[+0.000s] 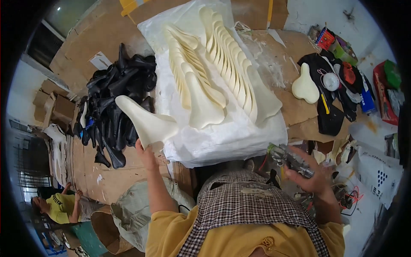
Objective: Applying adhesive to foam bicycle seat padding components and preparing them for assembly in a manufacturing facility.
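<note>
- While held up over the surface [107, 47], cream foam seat pad [147, 122] in the left hand [147, 156], wide end down by the fingers, thin end pointing to 10 o'clock.
- Left grip closed around the wide end of the pad.
- At 3 o'clock from that hand, right hand [310, 177] wrapped shut around a grey metal spray gun [291, 158], nose pointing to 10 o'clock.
- At 12 o'clock, two rows of more cream pads [218, 68], leaning one on the next, on a white sack [222, 139].
- At 9 o'clock from the sack, a heap of black seat shells [117, 92], just behind the raised pad.
- At 2 o'clock, one lone cream pad [305, 85] lying flat beside dark cloth [332, 118].
- At 8 o'clock, far down by the floor, another person in a yellow shirt [60, 207].
</note>
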Demonstrator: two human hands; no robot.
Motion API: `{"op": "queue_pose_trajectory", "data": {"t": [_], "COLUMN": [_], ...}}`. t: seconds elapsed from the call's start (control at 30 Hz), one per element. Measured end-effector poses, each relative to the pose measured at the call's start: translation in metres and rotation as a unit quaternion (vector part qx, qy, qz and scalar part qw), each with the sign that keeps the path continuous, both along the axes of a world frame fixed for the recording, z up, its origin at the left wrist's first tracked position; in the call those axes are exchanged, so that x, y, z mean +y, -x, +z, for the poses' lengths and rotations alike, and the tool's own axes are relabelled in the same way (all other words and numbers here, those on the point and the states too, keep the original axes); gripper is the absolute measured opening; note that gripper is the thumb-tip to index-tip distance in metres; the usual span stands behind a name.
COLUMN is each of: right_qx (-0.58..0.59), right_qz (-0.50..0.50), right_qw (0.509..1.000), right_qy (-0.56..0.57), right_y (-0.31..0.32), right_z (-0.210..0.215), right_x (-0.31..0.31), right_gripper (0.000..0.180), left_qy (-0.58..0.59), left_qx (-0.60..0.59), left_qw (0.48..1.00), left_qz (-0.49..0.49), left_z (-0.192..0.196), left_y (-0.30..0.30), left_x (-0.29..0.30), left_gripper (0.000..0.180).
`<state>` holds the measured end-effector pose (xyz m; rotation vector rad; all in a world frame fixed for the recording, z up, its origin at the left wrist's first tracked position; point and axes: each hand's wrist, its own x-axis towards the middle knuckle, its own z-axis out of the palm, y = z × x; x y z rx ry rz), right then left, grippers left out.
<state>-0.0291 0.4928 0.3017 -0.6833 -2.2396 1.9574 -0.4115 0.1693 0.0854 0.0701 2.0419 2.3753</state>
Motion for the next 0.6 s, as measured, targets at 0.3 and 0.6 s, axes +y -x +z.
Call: {"op": "queue_pose_trajectory", "data": {"t": [0.3, 0.6], "right_qx": [0.068, 0.052], "right_qz": [-0.03, -0.194], "right_qw": [0.995, 0.979], "right_qy": [-0.068, -0.018], "right_y": [-0.012, -0.089], "right_z": [0.005, -0.003], "right_x": [-0.012, -0.002], "right_gripper": [0.065, 0.074], "left_qy": [-0.11, -0.042], "left_qx": [-0.114, -0.158], "left_qw": [0.98, 0.978], "left_qz": [-0.118, -0.129], "left_z": [-0.016, -0.059], "left_y": [0.006, 0.04], "left_x": [0.078, 0.129], "left_gripper": [0.045, 0.024]}}
